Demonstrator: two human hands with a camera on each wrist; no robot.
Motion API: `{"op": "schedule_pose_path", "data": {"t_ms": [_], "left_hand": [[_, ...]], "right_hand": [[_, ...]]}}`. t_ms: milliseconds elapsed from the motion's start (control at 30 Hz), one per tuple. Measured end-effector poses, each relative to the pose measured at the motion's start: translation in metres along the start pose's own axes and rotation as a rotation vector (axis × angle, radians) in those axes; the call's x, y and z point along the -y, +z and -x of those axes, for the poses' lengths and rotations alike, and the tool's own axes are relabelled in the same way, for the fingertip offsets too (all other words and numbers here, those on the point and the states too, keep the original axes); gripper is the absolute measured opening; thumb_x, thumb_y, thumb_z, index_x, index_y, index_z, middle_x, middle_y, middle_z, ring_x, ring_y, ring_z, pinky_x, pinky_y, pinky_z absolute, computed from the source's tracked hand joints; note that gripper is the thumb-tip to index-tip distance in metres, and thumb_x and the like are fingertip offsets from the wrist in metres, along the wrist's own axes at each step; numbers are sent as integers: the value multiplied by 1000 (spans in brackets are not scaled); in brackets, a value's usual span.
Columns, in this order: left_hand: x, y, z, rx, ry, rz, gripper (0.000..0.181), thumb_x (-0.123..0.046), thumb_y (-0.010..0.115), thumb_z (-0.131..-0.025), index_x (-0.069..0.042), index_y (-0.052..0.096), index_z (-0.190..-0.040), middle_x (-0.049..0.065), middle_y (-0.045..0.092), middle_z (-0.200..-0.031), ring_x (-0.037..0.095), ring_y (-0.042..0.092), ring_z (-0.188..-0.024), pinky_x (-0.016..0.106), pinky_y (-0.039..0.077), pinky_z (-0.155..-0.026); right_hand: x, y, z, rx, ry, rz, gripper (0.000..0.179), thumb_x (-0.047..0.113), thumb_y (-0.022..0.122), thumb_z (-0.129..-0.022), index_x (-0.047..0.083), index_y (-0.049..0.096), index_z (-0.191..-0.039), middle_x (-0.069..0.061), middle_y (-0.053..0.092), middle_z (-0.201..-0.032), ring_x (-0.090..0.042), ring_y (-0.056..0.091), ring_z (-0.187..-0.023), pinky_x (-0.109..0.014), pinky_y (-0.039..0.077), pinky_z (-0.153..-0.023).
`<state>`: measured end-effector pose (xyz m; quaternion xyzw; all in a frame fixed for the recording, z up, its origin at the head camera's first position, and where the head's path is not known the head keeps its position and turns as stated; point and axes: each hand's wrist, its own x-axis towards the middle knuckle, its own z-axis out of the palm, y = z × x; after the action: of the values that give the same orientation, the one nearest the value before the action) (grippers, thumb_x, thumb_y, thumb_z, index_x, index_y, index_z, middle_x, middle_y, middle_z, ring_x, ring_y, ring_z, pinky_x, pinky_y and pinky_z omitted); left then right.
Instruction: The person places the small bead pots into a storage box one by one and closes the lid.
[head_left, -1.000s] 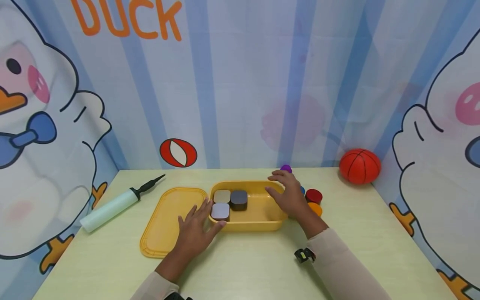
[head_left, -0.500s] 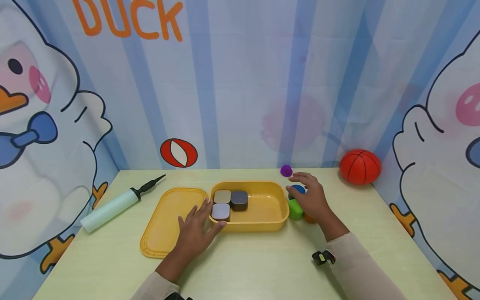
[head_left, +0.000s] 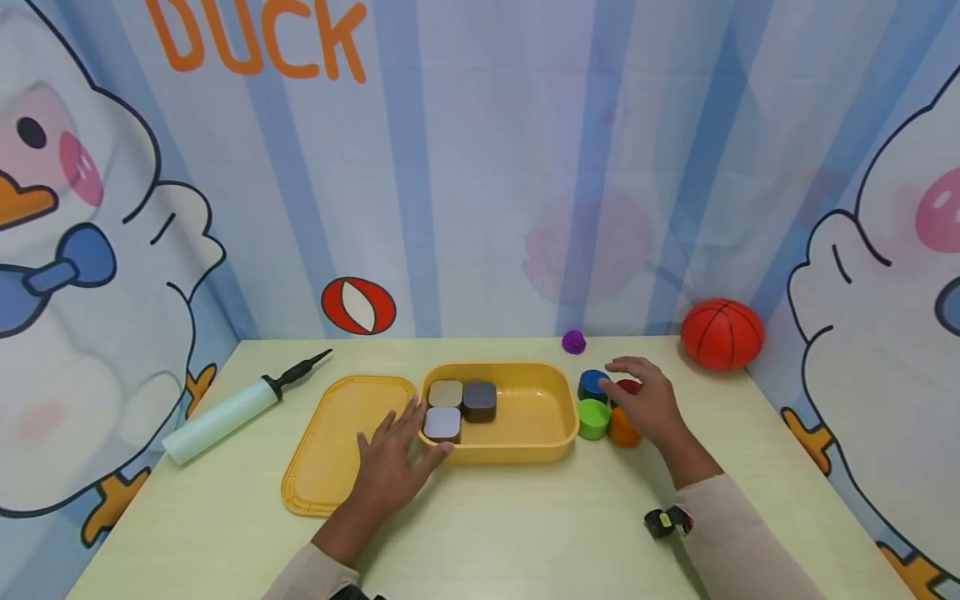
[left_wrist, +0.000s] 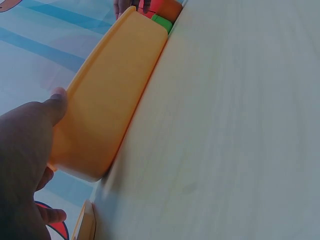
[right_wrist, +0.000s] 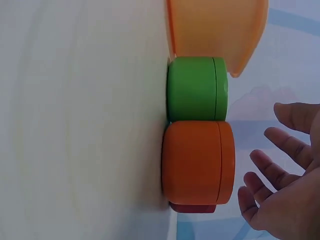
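Note:
The left hand (head_left: 390, 462) steadies the left end of a yellow rectangular tub (head_left: 498, 454), fingers spread, thumb at its front rim. In the left wrist view the thumb tip lies against the rim of the tub (left_wrist: 105, 105). Three rounded square blocks sit at the tub's left: beige (head_left: 446, 392), dark grey (head_left: 479, 396) and lilac (head_left: 442, 421). The right hand (head_left: 652, 404) hovers over a cluster of small round pots beside the tub: blue (head_left: 593, 380), green (head_left: 593, 419), orange (head_left: 622, 429) and a partly covered red pot (head_left: 628, 386). Its fingers are loosely bent around nothing.
A yellow lid (head_left: 326, 475) lies left of the tub. Farther left is a pale green hand pump (head_left: 221, 421) with a black nozzle. A purple knob-like piece (head_left: 573, 342) and a red basketball (head_left: 722, 335) stand at the back, near the duck-print curtain (head_left: 480, 167).
The right hand has moved right, from over the tub's right end to above the round pots, uncovering the blue and green ones. The left hand has stayed in place.

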<state>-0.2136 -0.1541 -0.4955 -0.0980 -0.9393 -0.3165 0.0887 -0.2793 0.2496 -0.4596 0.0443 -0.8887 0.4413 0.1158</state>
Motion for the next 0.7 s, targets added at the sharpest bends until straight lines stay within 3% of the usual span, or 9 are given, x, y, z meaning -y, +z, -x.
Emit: {"op": "schedule_pose_path", "data": {"t_ms": [200,700], "left_hand": [[1,0,1,-7,1,7,85,-56,72,-101,-15,42,-169,7,37,-178,54,36,-161,95,7,-117],[0,1,1,-6,-2,-4,85,-57,71,-102,-14,42,-169,7,37,-178,53,36,-161,94,9,-118]], "right_hand": [[-17,-5,-2,-2,40,-32,43,22,71,-107,-1,67,-143,-26,54,-159,-47,44,-153,-70,39,-124],[-40,-5,-2,52,290,-81,54,27,71,-106,4,59,-153,-28,50,-161,-48,42,-151,-64,43,-125]]}}
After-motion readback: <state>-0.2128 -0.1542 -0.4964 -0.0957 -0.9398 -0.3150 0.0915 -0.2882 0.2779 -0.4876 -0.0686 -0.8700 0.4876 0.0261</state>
